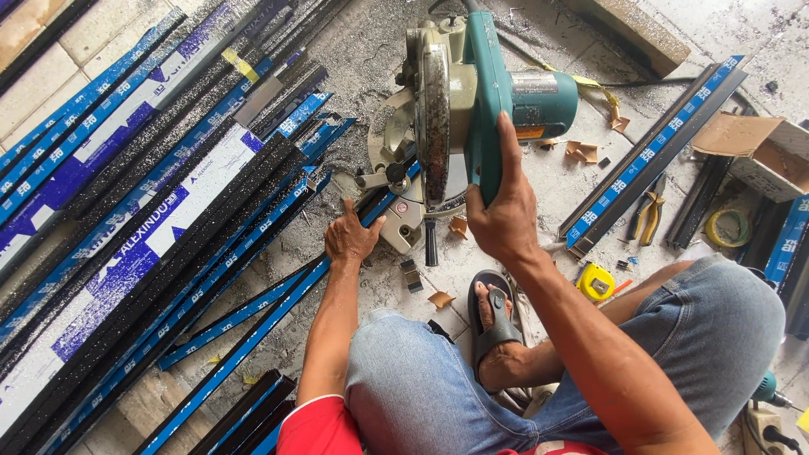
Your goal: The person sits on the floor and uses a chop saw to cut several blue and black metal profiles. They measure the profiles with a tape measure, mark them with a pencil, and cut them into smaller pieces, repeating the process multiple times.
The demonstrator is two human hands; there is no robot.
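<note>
A teal and grey mitre saw (472, 93) stands on the floor in front of me, its round blade guard upright. My right hand (504, 211) grips the saw's teal handle from behind. My left hand (350, 236) presses flat on a long blue-wrapped black metal profile (278, 307) that runs under the saw's base from the lower left. I sit on the floor in jeans, one sandalled foot (495, 324) tucked near the saw.
Many long black profiles with blue and white wrap (143, 194) lie stacked at the left. Another profile (653, 156) lies at the right, next to pliers (647, 215), a roll of tape (728, 227), a yellow tape measure (596, 282) and a cardboard box (763, 152). Metal shavings cover the floor.
</note>
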